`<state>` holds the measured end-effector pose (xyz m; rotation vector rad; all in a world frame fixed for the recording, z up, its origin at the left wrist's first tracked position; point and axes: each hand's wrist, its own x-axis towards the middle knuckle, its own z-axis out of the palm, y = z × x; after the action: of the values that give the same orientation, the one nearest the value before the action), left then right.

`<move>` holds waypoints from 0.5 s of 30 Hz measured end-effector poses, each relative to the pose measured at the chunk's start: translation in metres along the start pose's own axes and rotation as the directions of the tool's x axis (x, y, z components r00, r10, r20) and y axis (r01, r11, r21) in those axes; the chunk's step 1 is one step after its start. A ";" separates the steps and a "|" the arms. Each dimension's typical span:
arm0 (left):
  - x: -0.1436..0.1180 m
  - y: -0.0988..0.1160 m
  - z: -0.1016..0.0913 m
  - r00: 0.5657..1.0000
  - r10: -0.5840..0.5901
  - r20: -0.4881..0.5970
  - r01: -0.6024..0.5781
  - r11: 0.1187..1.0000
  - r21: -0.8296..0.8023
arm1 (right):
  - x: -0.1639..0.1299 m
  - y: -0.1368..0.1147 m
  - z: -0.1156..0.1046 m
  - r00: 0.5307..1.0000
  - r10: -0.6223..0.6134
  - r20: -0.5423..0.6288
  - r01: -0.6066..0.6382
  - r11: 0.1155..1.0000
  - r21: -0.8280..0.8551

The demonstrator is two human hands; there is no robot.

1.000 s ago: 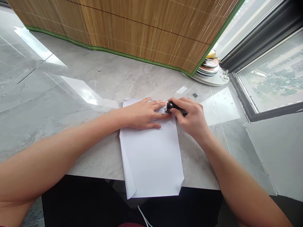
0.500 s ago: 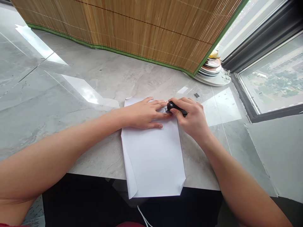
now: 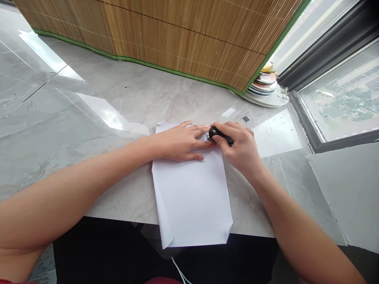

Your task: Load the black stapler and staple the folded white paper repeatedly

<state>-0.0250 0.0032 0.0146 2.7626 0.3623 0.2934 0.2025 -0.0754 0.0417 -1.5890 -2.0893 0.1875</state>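
left hand (image 3: pixel 177 142) still flat on paper (image 3: pixel 192 197), right hand (image 3: pixel 239 148) still pinching black stapler (image 3: pixel 219 135)

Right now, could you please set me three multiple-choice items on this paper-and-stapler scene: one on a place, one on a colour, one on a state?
1. Where does the stack of plates stand?
A. on the white paper
B. by the right end of the bamboo mat, near the window
C. at the counter's near edge

2. What colour is the small stapler?
A. black
B. red
C. yellow

3. How does the left hand lie?
A. raised in the air
B. clenched round a pen
C. flat, palm down on the white paper

Answers:
1 B: the plates sit on the counter where the bamboo mat ends by the window frame.
2 A: the body gripped by the right hand is black.
3 C: its fingers are spread on the top of the white paper.
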 end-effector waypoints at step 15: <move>0.000 0.003 -0.004 1.000 0.002 0.018 -0.002 1.000 -0.012 | -0.002 -0.009 0.013 0.998 -0.030 0.051 0.042 0.967 -0.251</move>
<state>-0.0255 0.0017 0.0191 2.7523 0.3527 0.2706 0.1893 -0.0779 0.0337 -1.7025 -2.2491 -0.0574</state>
